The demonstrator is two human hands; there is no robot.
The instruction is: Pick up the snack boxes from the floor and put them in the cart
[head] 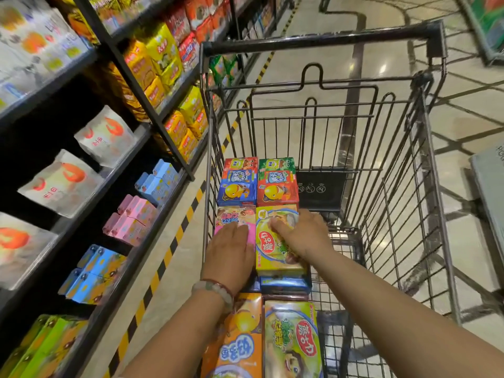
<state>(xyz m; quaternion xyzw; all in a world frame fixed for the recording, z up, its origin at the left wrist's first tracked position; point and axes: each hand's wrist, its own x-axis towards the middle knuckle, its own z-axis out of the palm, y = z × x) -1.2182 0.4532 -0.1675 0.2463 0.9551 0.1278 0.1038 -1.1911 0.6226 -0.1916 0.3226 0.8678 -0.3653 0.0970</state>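
Both my hands reach into the wire shopping cart (425, 165). My left hand (230, 251) lies flat on a pink snack box (236, 221). My right hand (301, 231) rests on a yellow-green snack box (272, 252), fingers spread over its top. Beyond them lie a blue box (237, 189) and a red box (276, 190), with two smaller boxes behind. Nearer me sit an orange box (240, 339) and another yellow-green box (291, 342). A dark blue box (283, 283) shows under the yellow-green one.
Store shelves (90, 170) packed with snack bags and cartons run along the left. A yellow-black striped line (174, 241) marks the floor beside them. Polished tile floor (463, 126) lies to the right, with a grey object (491, 192) at the right edge.
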